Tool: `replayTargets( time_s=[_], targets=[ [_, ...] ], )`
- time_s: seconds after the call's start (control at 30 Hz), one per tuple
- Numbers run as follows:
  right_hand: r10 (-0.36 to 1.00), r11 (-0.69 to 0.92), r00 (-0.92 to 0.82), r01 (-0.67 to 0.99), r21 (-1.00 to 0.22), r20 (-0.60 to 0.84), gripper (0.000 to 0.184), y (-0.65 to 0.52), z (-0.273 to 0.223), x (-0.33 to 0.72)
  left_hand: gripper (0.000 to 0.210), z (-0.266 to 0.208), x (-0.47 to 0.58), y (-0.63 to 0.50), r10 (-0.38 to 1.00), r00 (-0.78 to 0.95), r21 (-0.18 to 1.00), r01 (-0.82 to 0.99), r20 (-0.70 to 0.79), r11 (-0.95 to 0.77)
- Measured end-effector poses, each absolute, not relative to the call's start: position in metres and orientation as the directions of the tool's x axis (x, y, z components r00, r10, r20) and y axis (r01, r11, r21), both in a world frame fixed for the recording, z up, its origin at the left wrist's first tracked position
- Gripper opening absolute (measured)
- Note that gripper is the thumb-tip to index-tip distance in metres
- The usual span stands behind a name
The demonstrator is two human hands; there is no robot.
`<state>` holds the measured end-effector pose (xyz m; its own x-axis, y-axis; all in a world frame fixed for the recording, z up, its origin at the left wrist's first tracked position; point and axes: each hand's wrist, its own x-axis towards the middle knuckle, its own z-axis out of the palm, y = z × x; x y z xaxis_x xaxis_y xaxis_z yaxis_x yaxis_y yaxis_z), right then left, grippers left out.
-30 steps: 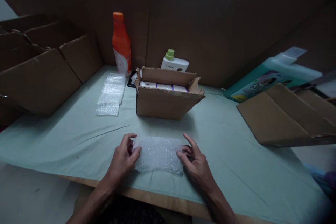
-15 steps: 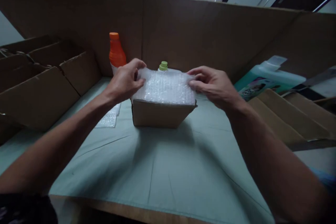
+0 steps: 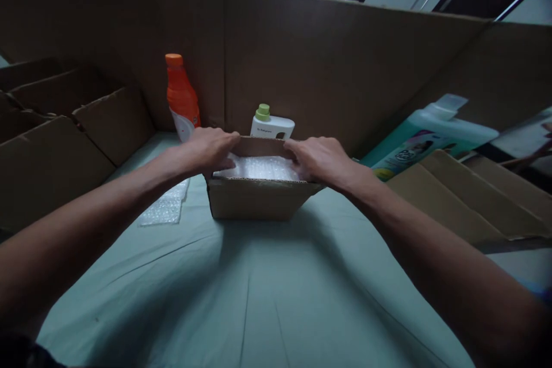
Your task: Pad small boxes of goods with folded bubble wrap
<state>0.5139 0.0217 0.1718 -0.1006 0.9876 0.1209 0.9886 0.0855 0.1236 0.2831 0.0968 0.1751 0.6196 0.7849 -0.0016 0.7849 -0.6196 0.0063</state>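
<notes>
One bubble-wrap sheet (image 3: 264, 168) inside one open box (image 3: 252, 201)

Two hands meet the box. The left hand (image 3: 211, 149) is at its 10 o'clock, thumb spread from forefinger and over the sheet. The right hand (image 3: 318, 158) is at 2 o'clock, fingers bent at the rim; whether they pinch anything, I cannot tell. Three bottles stand around: an orange bottle (image 3: 181, 92) at 11, a white bottle (image 3: 269, 127) at 12, a teal bottle (image 3: 425, 132) between 2 and 3. One second bubble-wrap piece (image 3: 163, 210) lies at 9.
</notes>
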Motion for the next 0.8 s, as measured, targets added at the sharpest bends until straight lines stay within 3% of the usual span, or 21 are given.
replayTargets(
  time_s=[0.1,0.17,0.27,0.33,0.4,0.47,0.5,0.57,0.67,0.73,0.8],
  targets=[
    [0.98,0.119,-0.116,0.993,-0.01,0.161,0.012,0.022,0.181,0.512,0.022,0.178,0.278,0.099,0.773,0.63,0.154,0.759,0.074,-0.633],
    [0.984,0.179,-0.18,0.971,-0.158,0.004,0.02,0.03,0.184,0.509,0.017,0.175,0.282,0.104,0.753,0.657,0.273,0.733,-0.044,-0.623],
    [0.935,0.222,-0.301,0.909,-0.353,-0.189,0.027,0.035,0.192,0.509,0.017,0.174,0.285,0.108,0.726,0.654,0.35,0.744,-0.212,-0.569],
    [0.952,0.249,-0.303,0.857,-0.451,-0.05,0.025,0.021,0.199,0.517,0.02,0.179,0.275,0.102,0.726,0.681,0.419,0.688,-0.092,-0.593],
    [0.96,0.254,-0.151,0.824,-0.506,0.236,0.023,-0.009,0.201,0.531,0.025,0.18,0.253,0.084,0.754,0.629,0.505,0.596,0.19,-0.624],
    [0.889,0.191,0.092,0.815,-0.546,0.449,0.021,-0.045,0.19,0.548,0.032,0.168,0.224,0.057,0.794,0.427,0.573,0.549,0.434,-0.608],
    [0.867,0.145,0.185,0.795,-0.59,0.462,0.021,-0.06,0.178,0.556,0.035,0.156,0.211,0.042,0.834,0.315,0.625,0.555,0.452,-0.549],
    [0.894,0.082,0.25,0.725,-0.684,0.372,0.023,-0.079,0.143,0.566,0.051,0.12,0.193,0.017,0.908,0.198,0.723,0.553,0.369,-0.414],
    [0.969,0.048,0.162,0.615,-0.787,0.186,0.051,-0.07,0.079,0.56,0.091,0.059,0.195,0.002,0.954,0.235,0.821,0.496,0.185,-0.282],
    [0.972,0.012,0.184,0.576,-0.817,0.144,0.059,-0.049,0.049,0.546,0.097,0.032,0.212,0.007,0.953,0.277,0.871,0.429,0.127,-0.24],
    [0.955,-0.004,0.248,0.561,-0.828,0.164,0.057,-0.034,0.035,0.535,0.091,0.023,0.235,0.016,0.955,0.274,0.9,0.378,0.114,-0.216]
  ],
)
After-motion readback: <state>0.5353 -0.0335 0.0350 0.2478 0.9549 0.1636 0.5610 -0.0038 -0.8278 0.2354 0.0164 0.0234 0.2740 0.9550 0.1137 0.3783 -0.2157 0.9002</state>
